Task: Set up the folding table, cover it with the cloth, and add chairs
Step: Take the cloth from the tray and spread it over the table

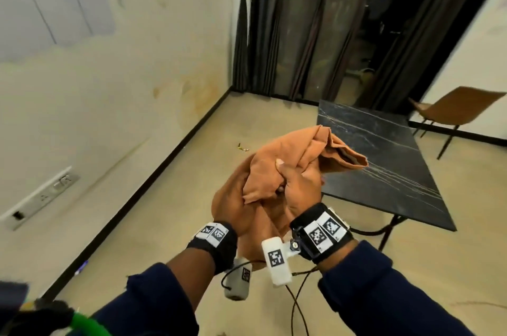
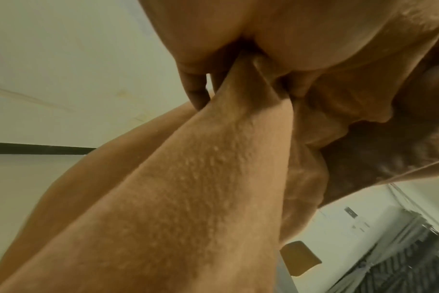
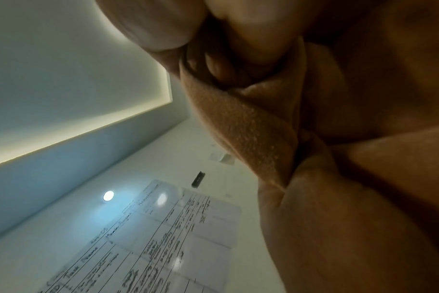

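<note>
The person wears dark navy long sleeves, the left sleeve (image 1: 153, 297) and the right sleeve (image 1: 384, 289) both ending short of the wrists. The left wrist carries a black strap (image 1: 219, 242) with two small white squares printed in black-and-white marker patterns, and below it hangs a grey-white cylinder (image 1: 238, 280) with a dark marker and a looped black cord. The right wrist has a wider black band (image 1: 321, 234) bearing several white marker squares, a white block-shaped unit (image 1: 275, 260) with a printed marker fixed by a small knurled screw, and a thin dark cable (image 1: 297, 302) trailing down from it.
</note>
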### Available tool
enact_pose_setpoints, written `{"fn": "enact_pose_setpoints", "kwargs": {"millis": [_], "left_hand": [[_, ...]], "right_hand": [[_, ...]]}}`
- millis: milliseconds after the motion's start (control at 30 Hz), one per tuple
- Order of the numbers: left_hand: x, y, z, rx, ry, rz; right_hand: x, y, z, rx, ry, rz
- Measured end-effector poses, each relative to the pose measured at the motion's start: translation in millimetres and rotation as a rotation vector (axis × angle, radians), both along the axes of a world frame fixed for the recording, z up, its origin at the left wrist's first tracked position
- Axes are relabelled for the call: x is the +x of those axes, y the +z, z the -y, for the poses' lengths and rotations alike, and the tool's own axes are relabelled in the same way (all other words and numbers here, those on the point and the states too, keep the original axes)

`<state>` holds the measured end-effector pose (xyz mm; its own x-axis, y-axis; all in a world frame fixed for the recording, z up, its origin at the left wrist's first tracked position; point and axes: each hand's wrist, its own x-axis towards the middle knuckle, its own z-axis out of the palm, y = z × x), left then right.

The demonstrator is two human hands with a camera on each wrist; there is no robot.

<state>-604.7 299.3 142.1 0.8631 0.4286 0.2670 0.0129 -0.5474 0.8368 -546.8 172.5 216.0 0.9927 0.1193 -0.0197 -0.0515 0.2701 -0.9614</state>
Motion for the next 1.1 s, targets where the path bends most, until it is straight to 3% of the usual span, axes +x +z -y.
{"fn": "enact_pose_setpoints", "kwargs": {"millis": [333, 533, 600, 700, 767, 833, 933, 1100], "left_hand": [[217, 31, 44, 0.118, -0.307, -0.134], [331, 50, 94, 0.173, -0.364, -0.121], [376, 54, 114, 0.277, -0.382, -0.133], [442, 56, 134, 0.551, -0.344, -0.312], [479, 53, 142, 0.605, -0.264, -0.432], [510, 44, 142, 0.56, -0.181, -0.477], [544, 28, 140, 0.408, -0.095, -0.404], [584, -3, 160, 0.213, -0.181, -0.335]], "right_hand": [[181, 8, 87, -0.108, -0.394, 0.064], [302, -10, 153, -0.197, -0.53, 0.034], [351, -19, 180, -0.248, -0.525, 0.034], [414, -25, 219, -0.32, -0.482, 0.004], [451, -25, 246, -0.344, -0.461, -0.023], [486, -23, 270, -0.388, -0.464, -0.047], [535, -16, 298, -0.439, -0.406, -0.004], [591, -17, 314, -0.409, -0.148, -0.014]]}}
